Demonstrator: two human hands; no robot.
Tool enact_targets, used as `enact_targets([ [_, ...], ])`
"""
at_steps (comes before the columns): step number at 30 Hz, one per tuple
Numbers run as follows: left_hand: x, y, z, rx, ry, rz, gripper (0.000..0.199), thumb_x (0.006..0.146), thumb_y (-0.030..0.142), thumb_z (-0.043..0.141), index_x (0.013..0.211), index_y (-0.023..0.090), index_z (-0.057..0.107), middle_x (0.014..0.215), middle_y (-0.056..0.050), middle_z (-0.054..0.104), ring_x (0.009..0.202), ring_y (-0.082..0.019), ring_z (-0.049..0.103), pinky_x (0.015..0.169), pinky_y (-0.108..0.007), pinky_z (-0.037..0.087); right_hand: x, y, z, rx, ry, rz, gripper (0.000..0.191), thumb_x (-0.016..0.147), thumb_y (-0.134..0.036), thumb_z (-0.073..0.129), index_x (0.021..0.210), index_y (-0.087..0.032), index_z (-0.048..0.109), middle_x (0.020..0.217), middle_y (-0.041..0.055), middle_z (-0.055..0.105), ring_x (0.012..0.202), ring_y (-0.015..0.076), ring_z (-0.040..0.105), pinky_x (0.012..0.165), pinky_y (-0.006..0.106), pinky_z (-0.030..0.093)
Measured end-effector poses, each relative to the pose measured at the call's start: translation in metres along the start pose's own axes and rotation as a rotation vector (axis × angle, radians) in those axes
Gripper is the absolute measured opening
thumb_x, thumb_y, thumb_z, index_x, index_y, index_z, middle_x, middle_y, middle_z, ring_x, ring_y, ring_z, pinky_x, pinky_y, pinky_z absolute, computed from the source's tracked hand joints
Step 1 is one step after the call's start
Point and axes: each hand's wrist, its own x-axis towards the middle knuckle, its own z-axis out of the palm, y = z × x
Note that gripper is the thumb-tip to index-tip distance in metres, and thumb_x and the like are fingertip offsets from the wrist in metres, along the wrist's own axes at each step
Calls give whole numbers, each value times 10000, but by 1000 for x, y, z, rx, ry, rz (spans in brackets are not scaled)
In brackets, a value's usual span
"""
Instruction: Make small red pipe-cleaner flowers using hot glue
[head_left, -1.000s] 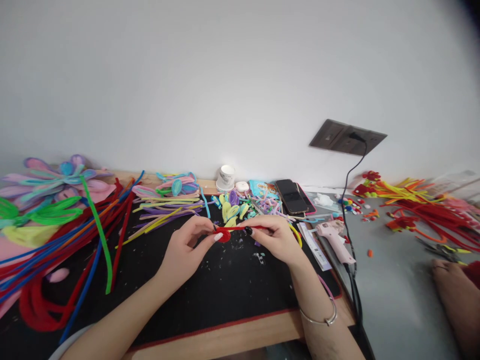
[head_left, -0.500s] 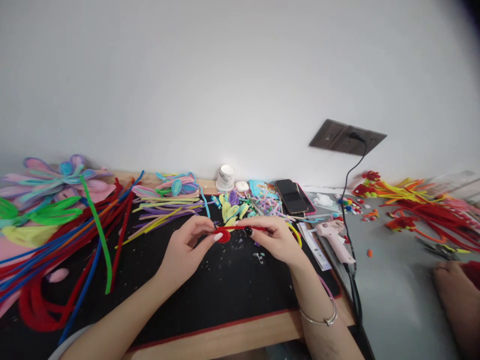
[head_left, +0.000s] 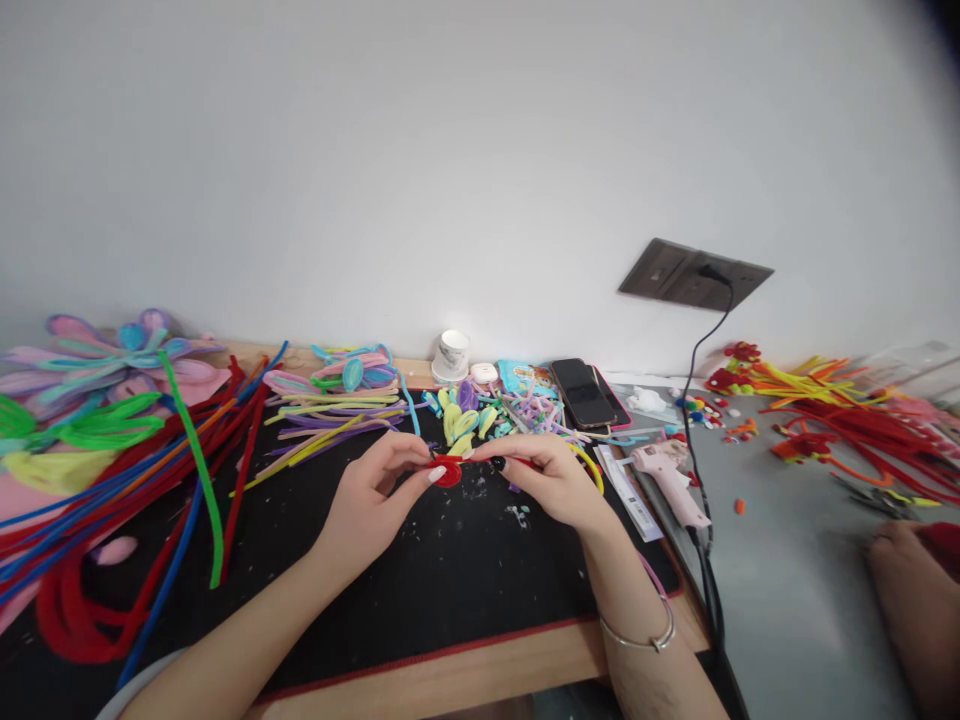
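Right fingers (head_left: 517, 447) edged leftward, pinching coiled red strip (head_left: 448, 474) with left fingers (head_left: 401, 447).

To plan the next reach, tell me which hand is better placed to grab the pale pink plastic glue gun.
Right, probably: the right hand is nearer the glue gun, while the left hand would reach across. Both pinch the coiled fuzzy red strip, so the right should let go first.
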Motion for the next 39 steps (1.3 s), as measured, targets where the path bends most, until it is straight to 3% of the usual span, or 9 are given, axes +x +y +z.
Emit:
enact_targets([
  [8, 0, 2, 0, 4, -14, -4, 147, 741, 275, 674, 831, 218, 571, 734, 14, 680, 726, -159, 669, 688, -255, 522, 0, 1, 0, 44, -27, 12, 306, 836, -93, 464, 1003, -176, 707, 976, 42, 723, 874, 171, 649, 766, 263, 465],
  [21, 1, 3, 1, 32, -33, -18, 128, 745, 272, 667, 811, 204, 580, 725, 11, 665, 719, -154, 657, 681, -250, 508, 0, 1, -1, 15, -36, 70, 316, 819, -131, 455, 994, -167, 716, 901, 41, 713, 752, 151, 605, 657, 241, 444],
  [30, 1, 1, 2, 28, -29, -38, 180, 761, 287, 658, 886, 212, 552, 755, 8, 693, 743, -158, 660, 700, -260, 497, -1, 2, 0, -16, -35, 100, 326, 820, -125, 451, 1010, -169, 712, 860, 26, 695, 605, 104, 517, 549, 209, 360],
  [39, 3, 2, 2, 85, -30, 8, 104, 756, 268, 653, 822, 203, 607, 755, 9, 664, 714, -140, 645, 685, -237, 503, 0, 2, 1, -7, -30, 95, 334, 811, -124, 443, 1004, -169, 712, 851, 27, 694, 659, 125, 548, 579, 217, 385],
])
